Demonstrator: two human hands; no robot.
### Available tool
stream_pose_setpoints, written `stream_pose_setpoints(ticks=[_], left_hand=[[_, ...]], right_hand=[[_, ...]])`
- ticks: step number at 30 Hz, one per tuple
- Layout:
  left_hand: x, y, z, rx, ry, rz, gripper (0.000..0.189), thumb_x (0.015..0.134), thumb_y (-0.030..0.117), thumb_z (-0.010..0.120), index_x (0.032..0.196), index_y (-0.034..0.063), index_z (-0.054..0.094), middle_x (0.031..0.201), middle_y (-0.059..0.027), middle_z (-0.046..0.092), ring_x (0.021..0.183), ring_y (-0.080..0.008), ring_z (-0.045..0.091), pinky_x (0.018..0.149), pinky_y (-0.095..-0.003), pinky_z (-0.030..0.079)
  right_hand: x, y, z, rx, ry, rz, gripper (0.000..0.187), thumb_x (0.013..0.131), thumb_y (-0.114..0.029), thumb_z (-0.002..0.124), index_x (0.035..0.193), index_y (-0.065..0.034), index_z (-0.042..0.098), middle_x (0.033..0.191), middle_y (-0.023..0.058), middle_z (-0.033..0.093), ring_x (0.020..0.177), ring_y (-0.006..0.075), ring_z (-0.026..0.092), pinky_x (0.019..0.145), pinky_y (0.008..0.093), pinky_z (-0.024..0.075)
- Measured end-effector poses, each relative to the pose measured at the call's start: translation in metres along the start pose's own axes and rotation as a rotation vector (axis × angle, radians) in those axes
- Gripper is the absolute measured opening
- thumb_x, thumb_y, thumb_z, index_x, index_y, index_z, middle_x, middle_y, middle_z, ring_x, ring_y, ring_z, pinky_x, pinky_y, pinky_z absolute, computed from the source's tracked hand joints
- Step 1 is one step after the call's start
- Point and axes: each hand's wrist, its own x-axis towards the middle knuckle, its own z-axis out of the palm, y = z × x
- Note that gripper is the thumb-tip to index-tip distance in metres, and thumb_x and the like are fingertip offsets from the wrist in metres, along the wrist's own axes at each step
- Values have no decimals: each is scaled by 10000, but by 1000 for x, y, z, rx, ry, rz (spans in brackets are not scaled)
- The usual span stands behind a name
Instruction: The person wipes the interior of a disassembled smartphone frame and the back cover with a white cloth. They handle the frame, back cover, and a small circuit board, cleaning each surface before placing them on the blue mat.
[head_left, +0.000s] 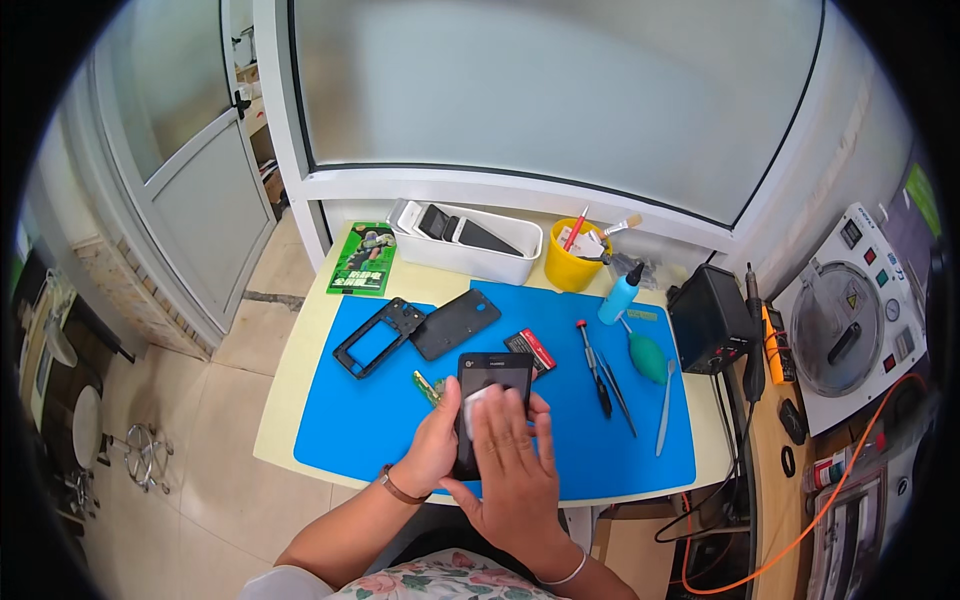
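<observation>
My left hand (439, 442) holds a black smartphone front assembly (495, 369) upright over the blue mat (360, 442), its fingers showing past the right edge. Flat on the screen, my right hand (517, 450) presses a white wipe or cloth (474, 411), mostly covered by its fingers. Behind the phone lies a red and black battery (534, 351). A green circuit board (426, 388) is partly hidden by my left hand. Further back lie a black phone mid-frame (346, 356) and a dark back cover (457, 322), touching or overlapping.
On the mat's right are a screwdriver (596, 371), tweezers (616, 390), a green air blower (646, 358), a brush (665, 409) and a blue bottle (621, 296). Behind stand a white bin (465, 259) of phones and a yellow cup (574, 262). A black soldering or rework station (709, 319) stands right.
</observation>
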Motion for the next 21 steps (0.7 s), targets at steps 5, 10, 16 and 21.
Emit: stream_pose_setpoints(ticks=[5,10,16,21], left_hand=[[-3,15,-6,82,-4,59,1044,1076,820,191,1614,-45,417,1345,-220,686,1206,-296,708,1068,-424,579],[2,35,-15,-194,-45,124,995,1098,782,187,1622,-37,400,1308,-220,689,1116,-296,728,1023,-453,595],[-3,38,-24,3,-24,89,851,1159,664,204,1644,-6,407,1474,-190,643,1281,-271,681,1119,-418,540],[-18,29,-16,243,38,154,784,1179,621,249,1661,30,428,1554,-154,605,1371,-248,627,1149,-385,505]], right_hand=[[16,-9,2,27,2,29,903,1051,-672,540,1629,20,482,1743,204,402,1662,343,295,1323,677,38],[7,-20,0,-108,-150,-238,818,1020,-566,644,1622,-27,519,1722,142,453,1646,275,341,1291,739,-38],[36,-30,-20,-134,-59,-160,839,1044,-619,565,1630,-21,506,1740,147,427,1650,283,335,1271,747,-80],[66,-30,-20,-143,162,-8,936,1050,-731,415,1632,-2,493,1746,168,410,1656,300,320,1230,782,-113]])
